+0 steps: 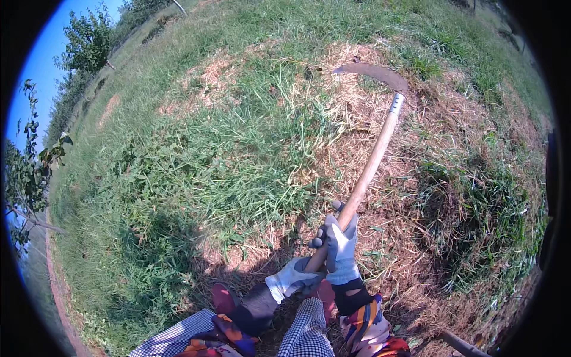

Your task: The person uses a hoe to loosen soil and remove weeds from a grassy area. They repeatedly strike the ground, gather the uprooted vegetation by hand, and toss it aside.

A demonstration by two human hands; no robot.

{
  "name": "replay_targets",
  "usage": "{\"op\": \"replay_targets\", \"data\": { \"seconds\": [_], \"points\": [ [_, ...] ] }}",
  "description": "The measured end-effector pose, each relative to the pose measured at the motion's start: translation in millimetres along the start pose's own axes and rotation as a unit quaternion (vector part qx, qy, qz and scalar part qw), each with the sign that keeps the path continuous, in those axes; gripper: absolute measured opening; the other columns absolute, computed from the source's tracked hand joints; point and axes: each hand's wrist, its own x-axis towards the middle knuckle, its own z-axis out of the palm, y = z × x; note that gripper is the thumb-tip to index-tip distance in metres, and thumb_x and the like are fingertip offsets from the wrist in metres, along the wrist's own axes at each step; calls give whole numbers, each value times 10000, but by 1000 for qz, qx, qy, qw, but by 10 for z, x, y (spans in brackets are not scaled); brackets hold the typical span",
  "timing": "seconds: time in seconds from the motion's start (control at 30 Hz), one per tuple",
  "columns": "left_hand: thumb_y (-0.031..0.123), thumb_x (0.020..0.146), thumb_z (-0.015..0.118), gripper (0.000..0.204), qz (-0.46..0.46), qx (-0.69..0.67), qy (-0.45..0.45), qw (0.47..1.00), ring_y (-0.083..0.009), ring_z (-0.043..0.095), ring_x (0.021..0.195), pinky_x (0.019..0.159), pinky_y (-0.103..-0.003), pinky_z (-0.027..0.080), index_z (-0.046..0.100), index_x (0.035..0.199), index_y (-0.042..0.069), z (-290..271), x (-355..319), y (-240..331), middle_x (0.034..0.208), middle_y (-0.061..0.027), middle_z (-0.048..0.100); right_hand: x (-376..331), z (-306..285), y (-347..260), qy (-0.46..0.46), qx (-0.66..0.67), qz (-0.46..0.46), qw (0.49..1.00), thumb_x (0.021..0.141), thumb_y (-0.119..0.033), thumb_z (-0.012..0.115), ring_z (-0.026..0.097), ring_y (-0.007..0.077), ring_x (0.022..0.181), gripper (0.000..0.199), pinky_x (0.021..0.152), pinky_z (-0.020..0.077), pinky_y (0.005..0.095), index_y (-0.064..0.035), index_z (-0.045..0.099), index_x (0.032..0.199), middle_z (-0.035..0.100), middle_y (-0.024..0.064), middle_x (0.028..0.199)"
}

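A long-handled sickle (376, 152) reaches up and to the right from my hands, its curved, rust-brown blade pointing left over dry cut grass. Near the butt of the wooden handle, my left hand (292, 277) is closed round it in a white and grey glove. Higher up the shaft, my right hand (341, 243) in a matching glove grips it too, fingers wrapped about the wood. A metal collar joins blade and handle. Tall green grass (262, 160) stands left of the blade.
A heap of cut grass and weeds (476, 220) lies to the right. At the lower right a wooden pole (461, 344) lies on the ground. My dark red shoes (223, 298) are below my hands. A leafy tree (86, 41) stands far left.
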Motion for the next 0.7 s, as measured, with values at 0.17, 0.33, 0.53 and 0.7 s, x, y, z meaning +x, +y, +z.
{"op": "replay_targets", "data": {
  "seconds": [0.17,0.33,0.53,0.7],
  "points": [
    [147,805,590,375,180,14,35,983,-94,531,846,736,-222,439,463,1137,29,-33,355,280,949,-38,555,800,408,-342,-140,-304,0,942,773,-81,547,473,107,465,304,382,397,262,-93,396,1037,478,28,627],
    [223,717,656,561,175,525,91,828,-195,557,876,722,-298,456,413,1198,70,54,407,712,975,-102,534,1480,382,-547,-121,-766,-141,615,777,-222,493,581,358,800,290,680,448,445,-74,436,1020,594,193,850],
    [329,730,598,620,183,708,63,679,-330,476,973,832,-407,394,354,1247,87,-283,112,776,1054,-171,473,1300,-2,-582,-130,-798,-129,574,768,-243,524,581,351,803,311,688,444,440,-64,433,1005,593,193,850],
    [315,678,633,783,291,720,117,620,-357,377,1090,929,-441,303,245,1308,60,-379,22,696,1195,-182,384,-10,-1075,-714,-52,-668,28,742,742,-226,573,569,295,587,312,530,447,363,-66,445,978,556,163,666]
  ]
}}
